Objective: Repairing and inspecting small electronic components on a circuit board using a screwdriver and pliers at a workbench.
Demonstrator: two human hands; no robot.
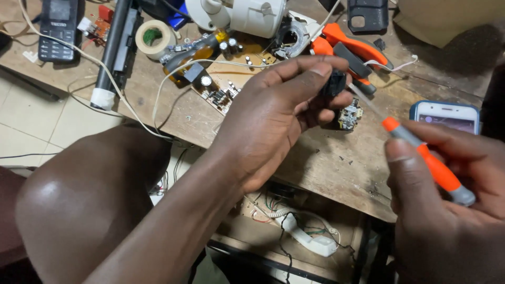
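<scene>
My left hand [273, 113] fingers pinch small black part [334, 83] at tips. Right hand [447, 200] fingers grip orange screwdriver [428, 160], blade tip touching part. Below: scratched wooden worktop [336, 163], tiled floor left.

A worn wooden table [326, 163] carries the things. On it lie a tape roll [154, 38], a circuit board [221, 79], orange pliers [350, 50], a smartphone [446, 115] and a keypad phone [59, 29].
</scene>
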